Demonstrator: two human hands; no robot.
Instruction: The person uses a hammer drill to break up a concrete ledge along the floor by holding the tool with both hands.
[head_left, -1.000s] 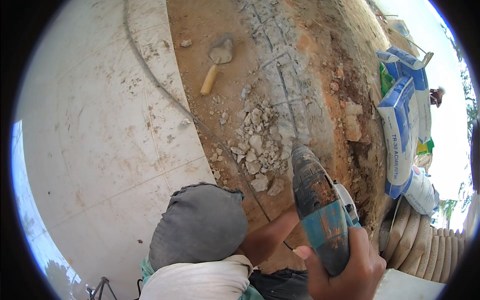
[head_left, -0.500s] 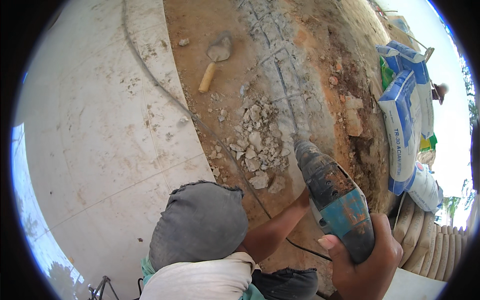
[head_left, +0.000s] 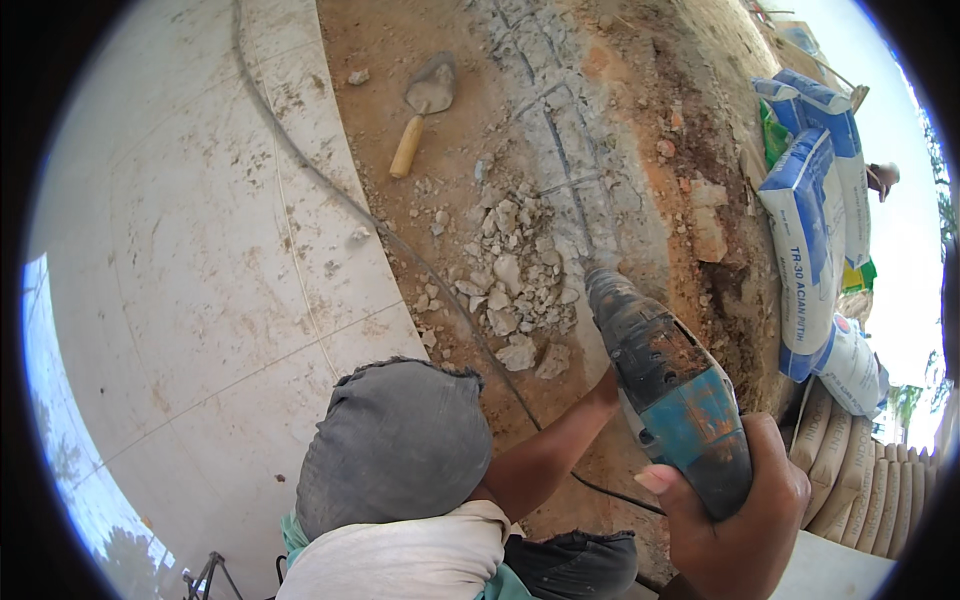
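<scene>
Both my hands are on the rotary hammer (head_left: 668,385): my right hand (head_left: 735,520) is clenched round its rear grip at the lower right, and my left hand (head_left: 606,380) reaches up along its near side, mostly hidden behind the body, so I cannot tell how it grasps. One tool, dusty blue and black, its long axis running from my right hand up and to the left, the nose pointing at the grey concrete strip (head_left: 570,150) just ahead. My right hand is the rearmost; the left lies nearer the working end.

Just left of the nose lies one heap of broken rubble (head_left: 510,290). Farther up sits one trowel (head_left: 420,115) with a pale wooden handle, well apart. One dark cable (head_left: 330,190) curves along the tiled floor (head_left: 200,280). At the right edge stand stacked cement sacks (head_left: 810,240), several, count unclear.
</scene>
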